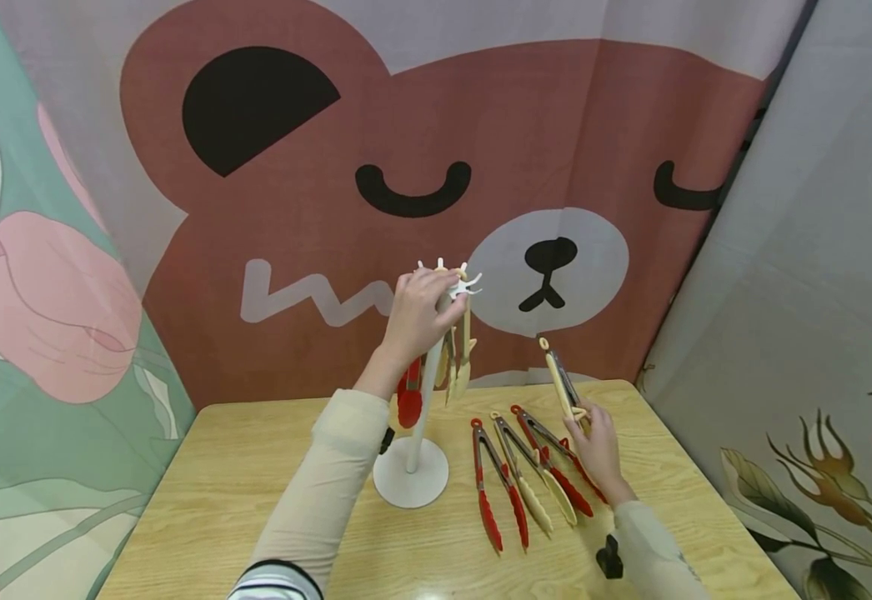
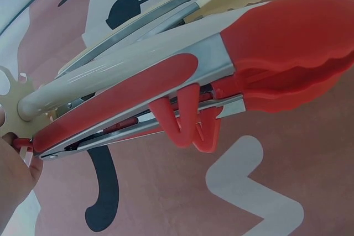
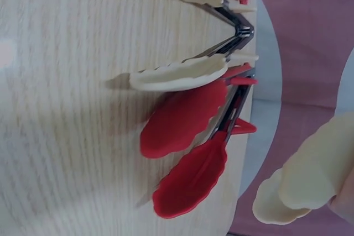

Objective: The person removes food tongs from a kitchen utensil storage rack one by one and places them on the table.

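A white stand (image 1: 427, 392) with a ring of hooks (image 1: 466, 287) rises from the table. My left hand (image 1: 419, 307) grips its top, fingers bent over the hooks. Below that hand hang red tongs (image 1: 409, 404), their loop close to the fingers in the left wrist view. Cream tongs (image 1: 465, 367) hang on the stand's right side. My right hand (image 1: 597, 450) holds another pair of cream tongs (image 1: 558, 382) by the tip end, with the loop end pointing up and away. Their cream tips (image 3: 315, 164) show beside the hand in the right wrist view.
On the wooden table (image 1: 256, 500), right of the stand's round base (image 1: 397, 492), lie red tongs (image 1: 478, 475), cream tongs (image 1: 532, 498) and more red tongs (image 1: 567, 485), all spread. A bear-print curtain (image 1: 293, 225) hangs behind the table, and a grey flowered one (image 1: 781, 333) along the right.
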### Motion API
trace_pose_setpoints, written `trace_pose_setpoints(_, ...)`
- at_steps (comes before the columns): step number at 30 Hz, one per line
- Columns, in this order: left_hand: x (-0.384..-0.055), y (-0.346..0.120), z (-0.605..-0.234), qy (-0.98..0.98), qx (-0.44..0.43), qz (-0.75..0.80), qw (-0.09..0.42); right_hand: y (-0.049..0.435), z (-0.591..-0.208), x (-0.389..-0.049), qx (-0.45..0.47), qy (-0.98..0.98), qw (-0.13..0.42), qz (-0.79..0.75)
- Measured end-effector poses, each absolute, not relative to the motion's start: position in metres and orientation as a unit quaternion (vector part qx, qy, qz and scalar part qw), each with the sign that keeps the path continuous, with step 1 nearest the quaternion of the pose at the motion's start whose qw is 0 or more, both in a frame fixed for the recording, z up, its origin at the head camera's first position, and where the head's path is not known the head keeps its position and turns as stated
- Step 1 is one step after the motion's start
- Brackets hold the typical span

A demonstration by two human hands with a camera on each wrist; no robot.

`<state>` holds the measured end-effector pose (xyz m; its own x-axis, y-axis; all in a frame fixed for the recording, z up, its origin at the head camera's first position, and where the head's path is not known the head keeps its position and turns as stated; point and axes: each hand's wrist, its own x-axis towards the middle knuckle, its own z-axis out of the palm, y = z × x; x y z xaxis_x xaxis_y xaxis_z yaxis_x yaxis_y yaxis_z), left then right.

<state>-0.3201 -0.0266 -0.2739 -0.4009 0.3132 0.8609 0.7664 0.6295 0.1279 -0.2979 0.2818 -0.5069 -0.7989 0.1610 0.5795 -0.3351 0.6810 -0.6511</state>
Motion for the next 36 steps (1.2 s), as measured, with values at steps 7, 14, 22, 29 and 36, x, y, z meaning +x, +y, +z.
trace_pose_setpoints(7, -0.321, -0.028, -0.274, -0.796, -0.337, -0.264, 0.429, 0.291, -0.512, -0.298, 0.034, -0.889, 0.293, 0.350)
trace_pose_setpoints(14, -0.322, -0.028, -0.273, -0.792, -0.339, -0.263, 0.434, 0.300, -0.517, -0.299, 0.022, -0.910, 0.275, 0.311)
trace_pose_setpoints(22, -0.323, -0.027, -0.273, -0.790, -0.342, -0.263, 0.436, 0.311, -0.529, -0.302, 0.036, -0.916, 0.297, 0.268)
trace_pose_setpoints(29, -0.324, -0.027, -0.274, -0.790, -0.343, -0.263, 0.435, 0.310, -0.532, -0.303, 0.008, -0.921, 0.276, 0.276)
trace_pose_setpoints(36, -0.323, -0.027, -0.274, -0.792, -0.340, -0.261, 0.436, 0.308, -0.535, -0.307, -0.011, -0.933, 0.235, 0.273)
